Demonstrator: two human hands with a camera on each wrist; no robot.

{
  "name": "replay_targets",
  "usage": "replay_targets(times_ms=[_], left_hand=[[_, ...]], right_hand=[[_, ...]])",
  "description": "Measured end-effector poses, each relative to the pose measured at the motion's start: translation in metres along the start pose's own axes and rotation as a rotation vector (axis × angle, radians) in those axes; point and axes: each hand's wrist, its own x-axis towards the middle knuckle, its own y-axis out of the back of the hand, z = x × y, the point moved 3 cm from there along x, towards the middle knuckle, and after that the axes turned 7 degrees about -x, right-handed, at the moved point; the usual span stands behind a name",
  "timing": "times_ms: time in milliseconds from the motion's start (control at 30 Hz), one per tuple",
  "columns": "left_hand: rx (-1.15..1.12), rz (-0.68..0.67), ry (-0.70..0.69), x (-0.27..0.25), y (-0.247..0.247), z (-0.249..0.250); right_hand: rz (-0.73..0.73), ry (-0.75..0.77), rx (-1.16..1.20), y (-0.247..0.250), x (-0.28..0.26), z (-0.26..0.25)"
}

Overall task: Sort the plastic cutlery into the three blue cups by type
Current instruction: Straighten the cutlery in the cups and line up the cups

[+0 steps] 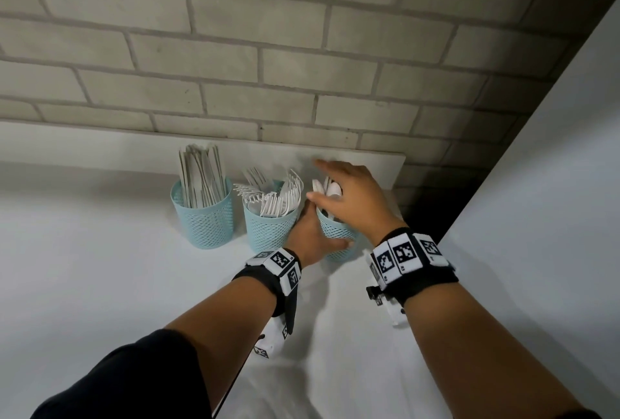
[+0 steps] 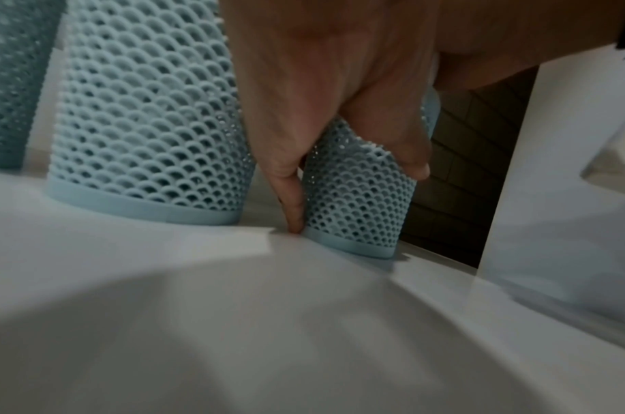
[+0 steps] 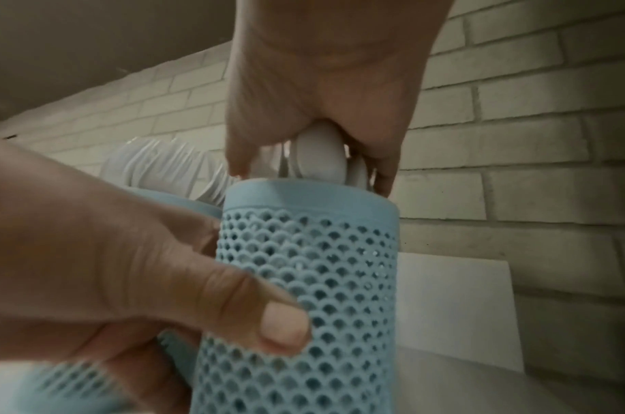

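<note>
On the white worktop (image 1: pixel 100 251), three pale blue perforated plastic cups stood in a row near the grey brick wall (image 1: pixel 302 66). At ten o'clock from your hands, the leftmost blue cup (image 1: pixel 204 217) held a bundle of white plastic knives (image 1: pixel 201 177), upright. Just beside it at eleven o'clock, the middle blue cup (image 1: pixel 268 230) held white plastic forks (image 1: pixel 271 194), tines up and fanning outward. The rightmost blue cup (image 1: pixel 335 234), at twelve o'clock, held white plastic spoons (image 1: pixel 327 189) with their bowls up.

Your left hand (image 1: pixel 312 237) had its grip curled round the rightmost cup: in the right wrist view the thumb (image 3: pixel 282 327) pressed on the mesh wall (image 3: pixel 339 280), and in the left wrist view the fingers (image 2: pixel 293 207) reached down between this cup (image 2: pixel 357 210) and the middle one (image 2: pixel 144 126), one fingertip at the worktop by the cup's base.

Your right hand (image 1: pixel 352 197) was over the top of that same cup. From the right wrist view, its thumb and fingers (image 3: pixel 240 157) were bent down around the spoon bowls (image 3: pixel 319 157) at the rim; I cannot tell whether that grip truly pinched a spoon or only touched them. At three o'clock stood a white panel (image 1: pixel 553 183).
</note>
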Motion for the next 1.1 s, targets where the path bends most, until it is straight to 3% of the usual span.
replay_targets(times_ms=[100, 233, 367, 433, 500, 633, 733, 900, 1033, 1100], left_hand=[[-0.041, 0.012, -0.004, 0.000, 0.001, 0.000], [0.009, 0.019, -0.007, 0.000, 0.002, 0.000], [-0.023, 0.020, -0.011, 0.000, 0.001, 0.000], [-0.003, 0.001, -0.016, 0.001, 0.001, -0.001], [0.021, -0.022, -0.007, 0.001, 0.000, -0.001], [-0.019, 0.005, 0.005, 0.001, 0.003, 0.000], [-0.060, -0.013, 0.013, 0.001, 0.004, -0.001], [-0.034, -0.007, -0.007, 0.000, 0.005, 0.001], [0.010, -0.004, -0.011, 0.001, 0.006, 0.000], [-0.007, -0.010, -0.003, 0.001, 0.005, 0.000]], right_hand=[[0.044, -0.189, -0.016, -0.001, 0.008, 0.002], [0.076, -0.025, 0.002, -0.005, 0.007, -0.008], [-0.006, -0.137, -0.015, 0.000, 0.010, 0.009], [-0.020, -0.017, -0.018, -0.002, 0.005, 0.000], [0.044, 0.069, -0.009, -0.004, -0.001, -0.011], [0.274, -0.107, 0.207, 0.005, -0.003, -0.004], [0.419, -0.107, 0.290, 0.014, -0.002, -0.001], [0.233, -0.049, -0.068, 0.000, -0.007, -0.001], [0.091, 0.087, -0.158, -0.002, -0.003, -0.002], [0.064, 0.017, -0.177, -0.001, -0.001, 0.004]])
